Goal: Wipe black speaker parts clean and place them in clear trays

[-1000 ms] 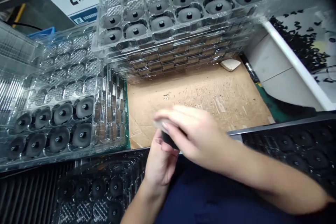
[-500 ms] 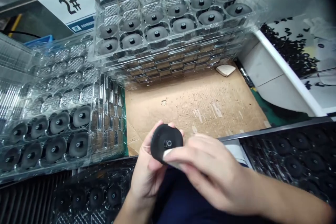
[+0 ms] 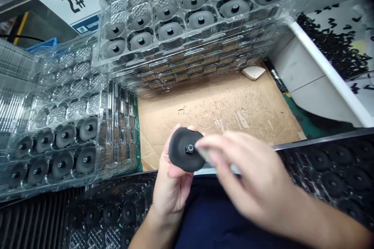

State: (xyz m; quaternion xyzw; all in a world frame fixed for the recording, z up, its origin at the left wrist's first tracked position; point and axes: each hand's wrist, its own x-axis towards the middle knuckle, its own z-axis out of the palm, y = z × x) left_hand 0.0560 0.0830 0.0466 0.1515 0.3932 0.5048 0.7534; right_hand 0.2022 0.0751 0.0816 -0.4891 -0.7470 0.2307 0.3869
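From here I count eight black discs in the clear plastic tray (image 3: 119, 132) at far left. The left hand (image 3: 172, 188) cups one round black rubber disc (image 3: 182, 149) over a cardboard sheet (image 3: 219, 113). The disc has no long axis, and its central stud (image 3: 190, 148) points up at my camera. The top tray of the clear tray stack (image 3: 189, 68) shows twelve discs. The right hand (image 3: 254, 179) is blurred at the disc's rim; I cannot tell if it touches or holds anything.
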